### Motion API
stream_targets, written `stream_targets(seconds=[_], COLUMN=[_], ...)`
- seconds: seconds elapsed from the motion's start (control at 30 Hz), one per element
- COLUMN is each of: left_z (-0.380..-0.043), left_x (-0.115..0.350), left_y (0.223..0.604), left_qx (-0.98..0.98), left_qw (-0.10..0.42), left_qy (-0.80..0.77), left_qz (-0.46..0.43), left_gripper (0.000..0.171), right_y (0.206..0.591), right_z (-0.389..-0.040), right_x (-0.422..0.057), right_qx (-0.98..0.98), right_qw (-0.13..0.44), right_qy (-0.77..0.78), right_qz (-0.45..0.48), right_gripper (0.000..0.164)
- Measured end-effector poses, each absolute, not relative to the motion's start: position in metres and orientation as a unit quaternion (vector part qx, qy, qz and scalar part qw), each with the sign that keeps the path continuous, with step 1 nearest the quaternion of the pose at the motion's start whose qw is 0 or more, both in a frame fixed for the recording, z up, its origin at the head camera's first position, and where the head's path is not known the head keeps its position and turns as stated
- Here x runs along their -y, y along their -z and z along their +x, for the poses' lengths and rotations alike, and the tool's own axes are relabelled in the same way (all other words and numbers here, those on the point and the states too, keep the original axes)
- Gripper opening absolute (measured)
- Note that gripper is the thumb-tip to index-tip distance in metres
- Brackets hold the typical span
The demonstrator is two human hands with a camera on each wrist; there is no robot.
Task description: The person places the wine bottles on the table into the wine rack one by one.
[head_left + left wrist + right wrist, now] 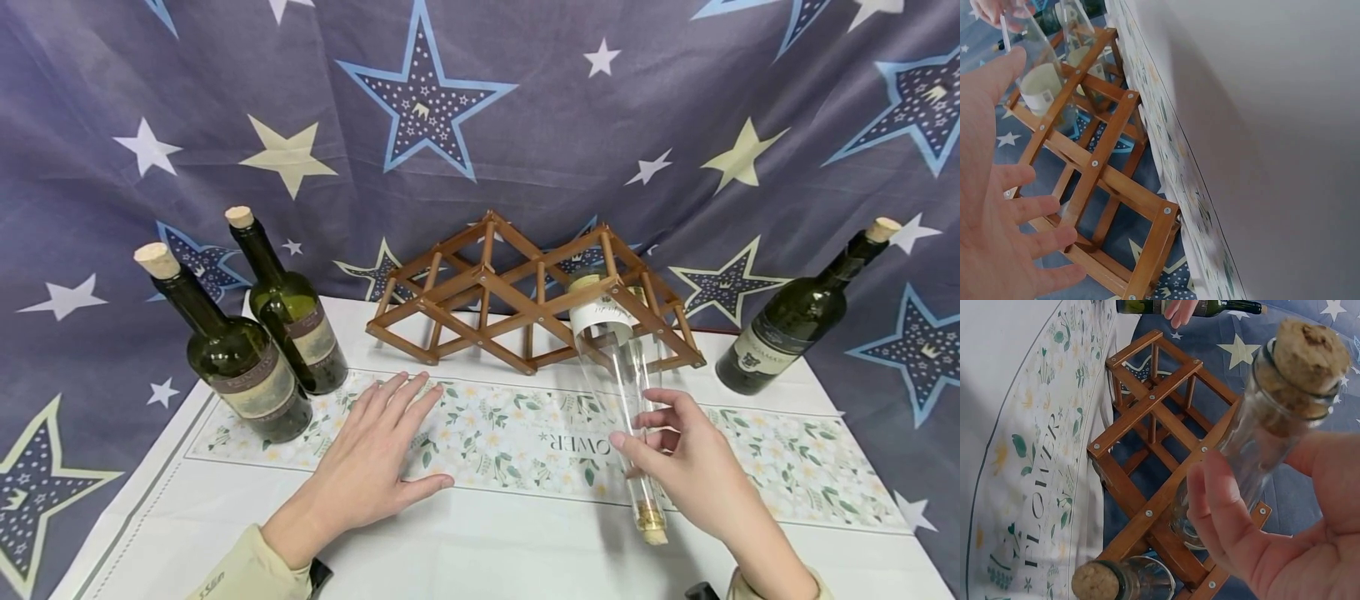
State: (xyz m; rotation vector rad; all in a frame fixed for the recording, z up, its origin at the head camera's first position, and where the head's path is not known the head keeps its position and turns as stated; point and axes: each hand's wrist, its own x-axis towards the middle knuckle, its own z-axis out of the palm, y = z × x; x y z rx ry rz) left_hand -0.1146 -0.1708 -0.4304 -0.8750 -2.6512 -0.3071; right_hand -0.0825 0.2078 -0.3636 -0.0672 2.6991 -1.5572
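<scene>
Clear bottle [1255, 447] is held in the half-curled right grip [686, 462].

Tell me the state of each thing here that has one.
Three dark green glass bottles: corked, standing.
Clear glass bottle: corked, held in the right hand.
Second clear glass bottle: corked, partly out of frame.
Brown wooden lattice rack: unfolded, standing.
Left hand: fingers spread, holding nothing.

A: Head cam?
B: Above the worktop's [487, 537] near side, facing forward and down; widest, far edge and whole rack [541, 319] in frame.
A: Wrists?
B: Both close, rolled opposite ways: worktop lies right in left wrist, left in right wrist. All share the rack.
</scene>
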Motion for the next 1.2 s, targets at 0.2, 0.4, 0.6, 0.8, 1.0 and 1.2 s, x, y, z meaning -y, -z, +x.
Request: stream_targets(seconds=[0.2,0.4,0.6,0.8,1.0,1.2], left_z=[-0.115,-0.115,-0.114,-0.114,-0.114,-0.114], left_x=[0.171,0.171,0.172,0.171,0.171,0.171], left_y=[0.430,0.430,0.430,0.430,0.430,0.430], left_qx=[0.930,0.931,0.930,0.931,0.932,0.932], left_qw=[0.168,0.166,0.169,0.165,0.162,0.162], left_qy=[0.111,0.108,0.110,0.110,0.111,0.107], left_qz=[-0.307,-0.306,-0.306,-0.306,-0.305,-0.306], left_gripper=[0.103,0.103,0.104,0.104,0.104,0.104], right_y=[0.364,0.364,0.365,0.365,0.363,0.361], right_z=[-0.087,-0.091,-0.096,-0.100,-0.105,-0.111], right_x=[-0.202,-0.200,-0.199,-0.197,-0.195,-0.194], right_qx=[-0.864,-0.866,-0.872,-0.869,-0.872,-0.874], right_qw=[0.014,0.012,0.006,0.008,0.009,0.008], right_qy=[0.504,0.500,0.490,0.494,0.490,0.487], right_qz=[-0.018,-0.015,-0.011,-0.009,-0.006,-0.005], right_gripper=[0.079,0.080,0.081,0.082,0.086,0.085])
